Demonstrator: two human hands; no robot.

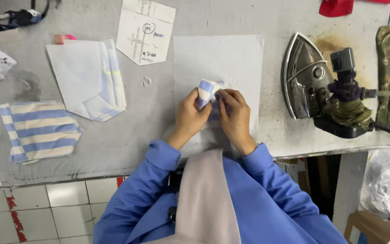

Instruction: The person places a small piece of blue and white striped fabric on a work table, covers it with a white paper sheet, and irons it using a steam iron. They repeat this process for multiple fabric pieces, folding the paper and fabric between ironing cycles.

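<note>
Hands, left (191, 115) and right (234, 115), both pinch a small blue-striped cloth piece (206, 90) over the white sheet (231, 58) left of the iron (308, 77), folding its edge flat.

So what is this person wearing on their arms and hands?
Both arms are covered by long, bright blue sleeves of a work jacket, ending at the wrists in plain cuffs. The left hand and right hand are bare: no gloves, rings or watch visible. A pale pinkish-grey cloth hangs down the chest.

On the tabletop (127, 135), a folded cloth (39, 131) and pattern pieces (91, 79) lie left of the paper sheet (244, 58); an iron (314, 81) rests to its right.
</note>
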